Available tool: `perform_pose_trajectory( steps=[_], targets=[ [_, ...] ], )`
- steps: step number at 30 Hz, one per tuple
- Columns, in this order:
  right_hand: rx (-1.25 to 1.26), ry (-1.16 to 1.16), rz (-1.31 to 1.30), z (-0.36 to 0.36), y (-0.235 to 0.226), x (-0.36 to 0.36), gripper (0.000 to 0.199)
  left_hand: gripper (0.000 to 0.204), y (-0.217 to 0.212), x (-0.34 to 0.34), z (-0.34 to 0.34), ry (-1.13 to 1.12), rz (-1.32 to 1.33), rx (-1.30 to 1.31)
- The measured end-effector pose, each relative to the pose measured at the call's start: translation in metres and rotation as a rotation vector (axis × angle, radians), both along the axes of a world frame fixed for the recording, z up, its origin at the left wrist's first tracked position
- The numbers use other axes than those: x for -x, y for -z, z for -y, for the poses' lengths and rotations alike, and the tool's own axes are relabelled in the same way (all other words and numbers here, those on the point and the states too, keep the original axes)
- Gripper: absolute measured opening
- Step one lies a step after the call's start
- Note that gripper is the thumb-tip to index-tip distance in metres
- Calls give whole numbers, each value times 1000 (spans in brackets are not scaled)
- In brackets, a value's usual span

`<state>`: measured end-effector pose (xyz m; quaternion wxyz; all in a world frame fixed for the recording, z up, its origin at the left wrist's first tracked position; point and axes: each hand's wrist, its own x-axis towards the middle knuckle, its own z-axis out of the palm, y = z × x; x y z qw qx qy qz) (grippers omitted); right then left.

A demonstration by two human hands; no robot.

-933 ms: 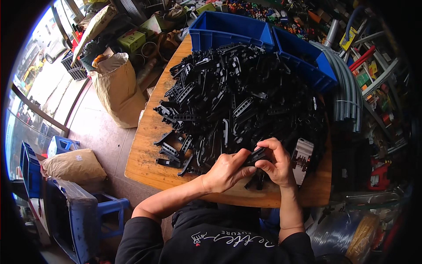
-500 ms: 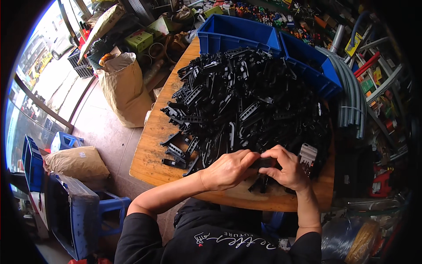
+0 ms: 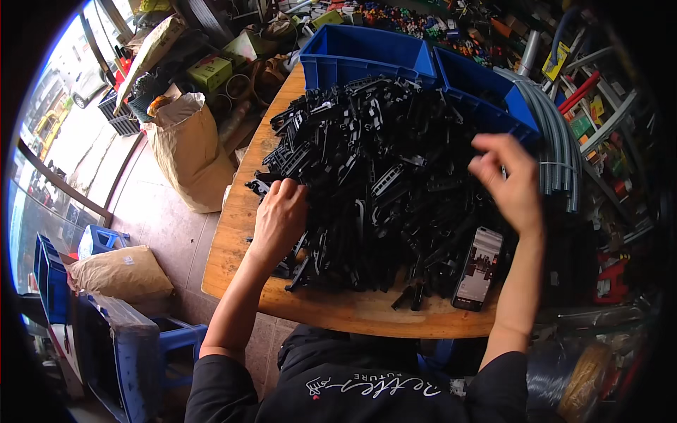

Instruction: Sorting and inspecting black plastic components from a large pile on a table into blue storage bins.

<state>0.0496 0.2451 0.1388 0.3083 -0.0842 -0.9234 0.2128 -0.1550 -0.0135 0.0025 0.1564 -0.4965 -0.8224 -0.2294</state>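
Observation:
A broad heap of black plastic parts [image 3: 374, 176], long and slotted, covers most of the wooden table [image 3: 331, 316]. At the heap's left side my left hand [image 3: 280, 218] reaches down with bent, closed fingers. Its fingertips are among the parts, and whatever they grip is hidden. My right hand [image 3: 511, 176] is raised over the heap's right side, near a blue bin [image 3: 486, 113]. Motion blurs its bent fingers, and I cannot make out anything in them. A smartphone [image 3: 478, 268] with a lit screen lies beside my right forearm.
Another blue bin [image 3: 367, 60] stands behind the heap. Grey tubing [image 3: 557, 141] curves down past the table's right edge. On the floor at left are a tall paper sack [image 3: 189, 151], a lying brown sack [image 3: 123, 271] and a blue plastic stool [image 3: 180, 345]. Crowded goods fill the background.
My hands were together over the near edge, around a dark part. They have separated: the left moved left onto the heap, the right up toward the right bin. The phone is now fully exposed.

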Motion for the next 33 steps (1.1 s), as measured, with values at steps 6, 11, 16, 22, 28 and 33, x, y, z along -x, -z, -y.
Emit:
perform_pose_trajectory(
  steps=[6, 11, 16, 22, 28, 33],
  targets=[
    [-133, 133, 239, 80, 117, -31, 24, 27, -25, -15, -7, 201, 1023, -477],
    [140, 94, 38, 78, 132, -30, 13, 27, -28, -35, -18, 365, 1539, -617],
    [362, 143, -9, 77, 117, -39, 13, 26, -22, -47, -22, 420, 1430, -468],
    [327, 54, 95, 69, 124, -36, 16, 20, -11, -50, -32, 359, 130, -140],
    [267, 10, 88, 65, 126, -34, 21, 20, -11, -59, -33, 285, 324, -185],
    [21, -127, 124, 80, 114, -28, 23, 23, -9, -64, -31, 276, 541, -222]
  ],
)
